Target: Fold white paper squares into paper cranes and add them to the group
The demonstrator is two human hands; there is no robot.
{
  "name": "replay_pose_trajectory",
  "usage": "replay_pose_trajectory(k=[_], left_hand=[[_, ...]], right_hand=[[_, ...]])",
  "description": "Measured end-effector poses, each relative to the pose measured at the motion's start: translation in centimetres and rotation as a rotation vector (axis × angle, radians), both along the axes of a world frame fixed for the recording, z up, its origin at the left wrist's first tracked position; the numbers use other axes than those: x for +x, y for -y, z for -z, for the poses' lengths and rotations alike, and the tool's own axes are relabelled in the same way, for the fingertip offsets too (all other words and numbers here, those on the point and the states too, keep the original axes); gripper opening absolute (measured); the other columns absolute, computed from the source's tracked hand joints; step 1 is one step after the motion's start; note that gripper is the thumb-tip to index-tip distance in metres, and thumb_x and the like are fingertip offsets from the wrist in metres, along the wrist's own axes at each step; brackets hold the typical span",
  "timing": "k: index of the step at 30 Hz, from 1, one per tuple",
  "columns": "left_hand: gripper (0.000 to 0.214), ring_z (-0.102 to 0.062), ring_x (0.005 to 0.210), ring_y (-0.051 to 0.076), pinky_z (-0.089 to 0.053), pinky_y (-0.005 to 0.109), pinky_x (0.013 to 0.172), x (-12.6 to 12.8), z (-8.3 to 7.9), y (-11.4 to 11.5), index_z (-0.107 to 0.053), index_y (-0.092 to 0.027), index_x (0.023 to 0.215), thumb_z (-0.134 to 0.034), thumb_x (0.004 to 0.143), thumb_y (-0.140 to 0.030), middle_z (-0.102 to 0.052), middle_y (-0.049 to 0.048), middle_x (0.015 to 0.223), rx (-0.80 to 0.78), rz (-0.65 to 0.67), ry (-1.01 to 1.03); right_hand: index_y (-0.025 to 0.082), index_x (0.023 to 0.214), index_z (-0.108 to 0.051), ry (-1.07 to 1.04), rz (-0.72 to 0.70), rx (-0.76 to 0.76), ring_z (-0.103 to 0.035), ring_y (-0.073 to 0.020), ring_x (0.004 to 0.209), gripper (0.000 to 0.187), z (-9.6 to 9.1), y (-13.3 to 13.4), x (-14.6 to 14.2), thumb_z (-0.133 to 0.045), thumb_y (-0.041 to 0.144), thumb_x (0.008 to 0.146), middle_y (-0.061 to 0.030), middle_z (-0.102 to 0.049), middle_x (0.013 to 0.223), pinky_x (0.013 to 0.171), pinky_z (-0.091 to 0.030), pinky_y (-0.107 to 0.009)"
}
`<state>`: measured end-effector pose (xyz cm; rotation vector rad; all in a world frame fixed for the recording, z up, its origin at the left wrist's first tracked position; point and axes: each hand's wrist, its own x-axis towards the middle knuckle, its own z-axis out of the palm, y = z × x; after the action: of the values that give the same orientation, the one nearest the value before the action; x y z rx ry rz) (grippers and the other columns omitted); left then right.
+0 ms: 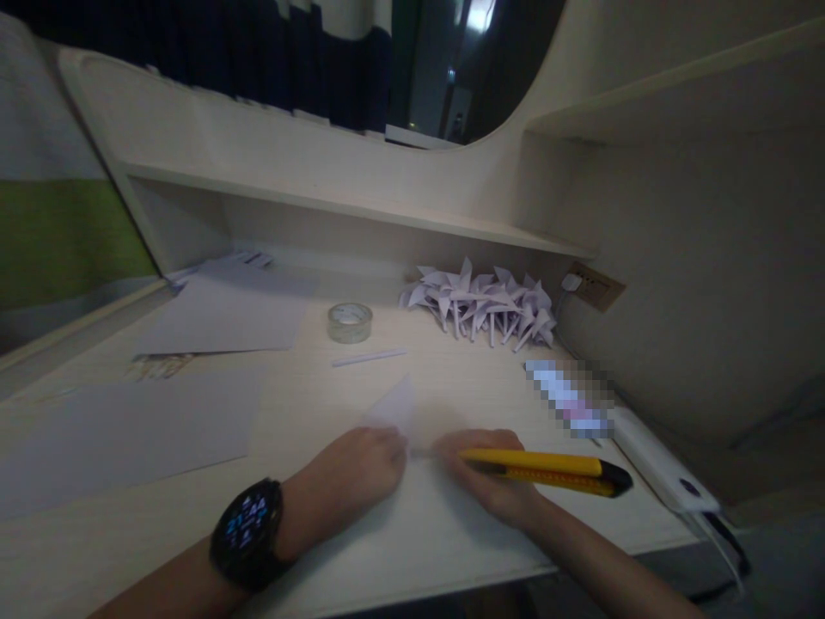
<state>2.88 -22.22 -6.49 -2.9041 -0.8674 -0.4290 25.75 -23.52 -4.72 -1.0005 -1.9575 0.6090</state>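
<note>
My right hand (486,473) is closed around a yellow utility knife (554,467), its black-tipped end pointing right. The knife's front end reaches left toward a folded white piece of paper (394,404). My left hand (364,464) is closed on that paper, which rises to a pointed corner above the fingers. Part of the paper is hidden under the left hand. A thin white paper tube (369,357) lies just beyond it, and a roll of clear tape (349,322) is behind the tube.
Several paper pinwheels (483,301) are heaped at the back right. White sheets (225,309) lie at the left. A blurred phone-like object (567,397) and a white power strip (663,460) are on the right. A shelf (361,206) overhangs the desk's back.
</note>
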Motion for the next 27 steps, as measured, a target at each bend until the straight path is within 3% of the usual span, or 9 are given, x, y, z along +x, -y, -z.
replay_pose_trajectory(k=[7,20,27], left_hand=[[0.014,-0.064,0.081,0.019,-0.052,0.033,0.077,0.7,-1.23,0.25,-0.065,-0.01,0.09,-0.051,0.089,-0.007,-0.069,0.0105,0.087,0.018,0.0,-0.091],[0.011,-0.062,0.066,0.02,-0.051,0.031,0.059,0.94,-0.74,0.02,-0.065,-0.01,0.083,-0.055,0.084,-0.004,-0.065,0.0084,0.075,0.113,0.035,-0.168],[0.008,-0.061,0.065,0.02,-0.052,0.032,0.06,0.93,-0.27,-0.15,-0.063,-0.011,0.082,-0.058,0.083,-0.005,-0.065,0.0075,0.074,0.091,0.043,-0.161]], right_hand=[[0.019,0.078,-0.071,-0.015,-0.003,-0.01,-0.07,-0.0173,0.069,0.017,0.11,-0.09,0.08,-0.062,0.031,0.085,-0.0052,-0.074,0.078,0.066,-0.059,-0.027],[0.019,0.077,-0.071,-0.059,0.011,-0.052,-0.069,-0.0169,0.069,0.016,0.12,-0.15,-0.11,-0.064,0.031,0.083,-0.005,-0.074,0.077,0.065,-0.059,-0.027],[0.019,0.077,-0.072,-0.047,0.009,-0.081,-0.069,-0.0176,0.071,0.019,0.2,-0.3,-0.02,-0.063,0.034,0.084,-0.0055,-0.074,0.078,0.069,-0.059,-0.03]])
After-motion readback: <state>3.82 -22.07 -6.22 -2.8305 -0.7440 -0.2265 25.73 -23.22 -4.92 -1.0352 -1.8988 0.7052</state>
